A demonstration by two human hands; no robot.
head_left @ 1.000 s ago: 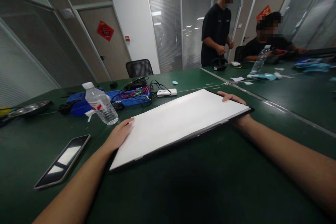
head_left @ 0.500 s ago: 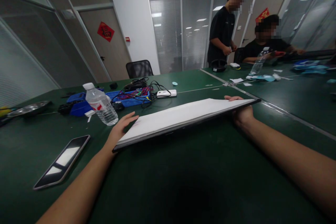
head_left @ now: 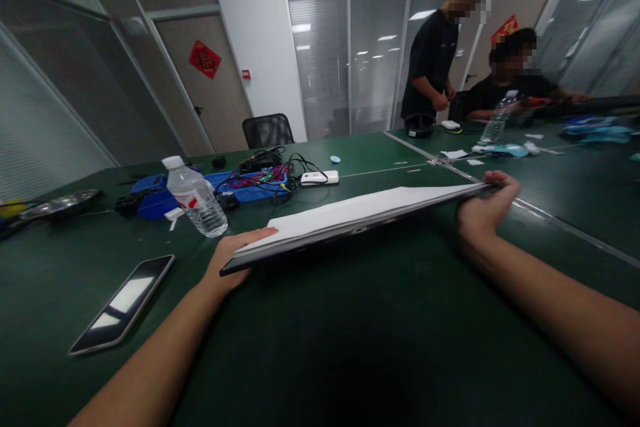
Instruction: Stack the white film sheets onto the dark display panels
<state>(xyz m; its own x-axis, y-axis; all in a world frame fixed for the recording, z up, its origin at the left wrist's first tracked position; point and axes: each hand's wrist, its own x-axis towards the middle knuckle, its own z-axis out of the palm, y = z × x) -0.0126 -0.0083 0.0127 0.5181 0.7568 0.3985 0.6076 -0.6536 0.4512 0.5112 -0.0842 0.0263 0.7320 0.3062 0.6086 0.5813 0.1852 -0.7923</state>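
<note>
Tilting is best limited while the white-topped board [head_left: 357, 212], mid-frame, is clamped at opposite ends by the fingers of left hand [head_left: 229, 257] and right hand [head_left: 484, 208].

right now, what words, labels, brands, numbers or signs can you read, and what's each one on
"福": red diamond sign on the left door.
Red sign on the right door: partly hidden, too blurred to read.
Nearer bottle's red-marked label: too small to read.
White sticker on the black device: too small.
Red wall box: too small.
White-topped board: no writing visible.
</note>
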